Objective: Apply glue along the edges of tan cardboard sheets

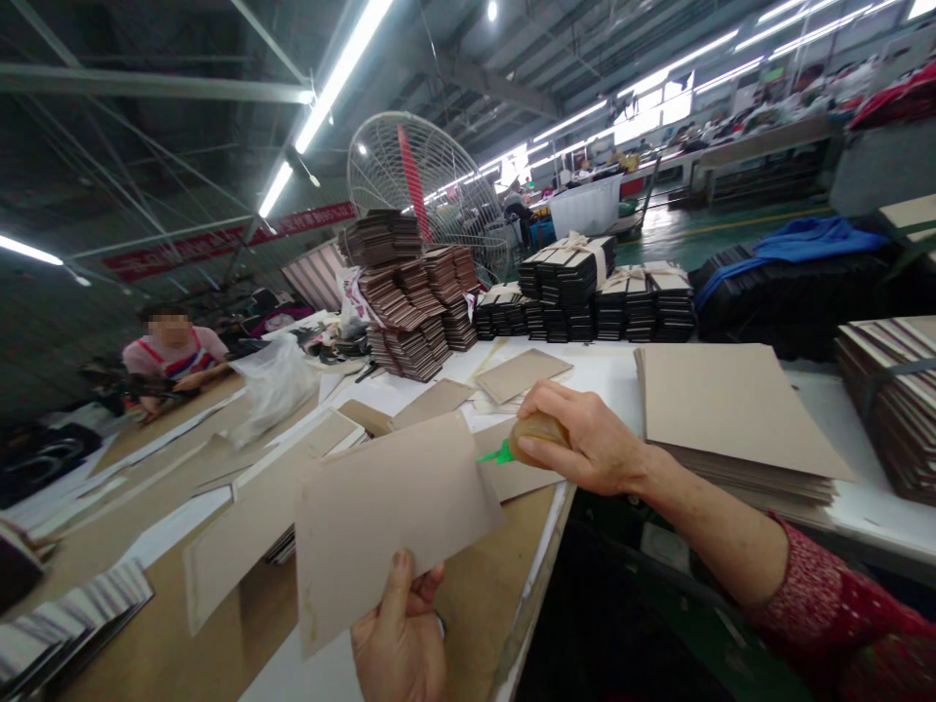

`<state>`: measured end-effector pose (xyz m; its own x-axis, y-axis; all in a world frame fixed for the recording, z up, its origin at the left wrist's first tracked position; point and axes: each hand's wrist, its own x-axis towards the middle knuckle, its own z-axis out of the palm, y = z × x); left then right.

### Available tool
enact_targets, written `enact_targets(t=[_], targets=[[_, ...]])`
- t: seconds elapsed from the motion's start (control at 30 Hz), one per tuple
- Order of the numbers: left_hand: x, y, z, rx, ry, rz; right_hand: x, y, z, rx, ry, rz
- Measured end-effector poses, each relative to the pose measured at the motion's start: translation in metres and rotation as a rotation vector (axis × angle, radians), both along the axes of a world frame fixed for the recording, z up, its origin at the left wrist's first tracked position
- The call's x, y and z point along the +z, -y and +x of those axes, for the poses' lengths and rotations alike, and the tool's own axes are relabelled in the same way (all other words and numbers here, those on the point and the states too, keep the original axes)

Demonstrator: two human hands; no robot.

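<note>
My left hand (404,634) grips a beige cardboard sheet (391,517) by its lower edge, thumb on the front face. The sheet is tilted up above the table. In my right hand (585,439) is a squeeze glue bottle (539,439), amber in colour, with a green nozzle (498,454) pointing left. The nozzle tip is close to the sheet's right edge; whether they touch I cannot tell. A narrow line of glue seems to run along the sheet's left edge. Another cardboard sheet (234,546) lies behind it on the left.
To the right stands a stack of beige cardboard sheets (731,400). Brown bundled stacks (409,302) and black-edged bundles (563,288) line the far side, before a large fan (431,185). A plastic bag (274,385) lies left. Across the table sits a person (179,356).
</note>
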<state>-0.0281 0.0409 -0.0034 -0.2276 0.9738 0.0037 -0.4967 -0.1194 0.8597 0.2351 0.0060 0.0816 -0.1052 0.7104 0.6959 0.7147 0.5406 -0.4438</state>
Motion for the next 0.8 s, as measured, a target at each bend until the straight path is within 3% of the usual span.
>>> enact_targets(t=[0.27, 0.53, 0.8], targets=[[0.001, 0.001, 0.0, 0.0, -0.021, 0.011, 0.008, -0.011, 0.003, -0.041, -0.055, 0.155], [0.003, -0.005, 0.0, 0.067, 0.052, -0.069, 0.002, -0.001, 0.0, 0.023, -0.004, 0.003], [0.002, -0.002, -0.002, 0.015, 0.001, -0.022, 0.002, -0.004, 0.0, 0.027, -0.027, 0.067]])
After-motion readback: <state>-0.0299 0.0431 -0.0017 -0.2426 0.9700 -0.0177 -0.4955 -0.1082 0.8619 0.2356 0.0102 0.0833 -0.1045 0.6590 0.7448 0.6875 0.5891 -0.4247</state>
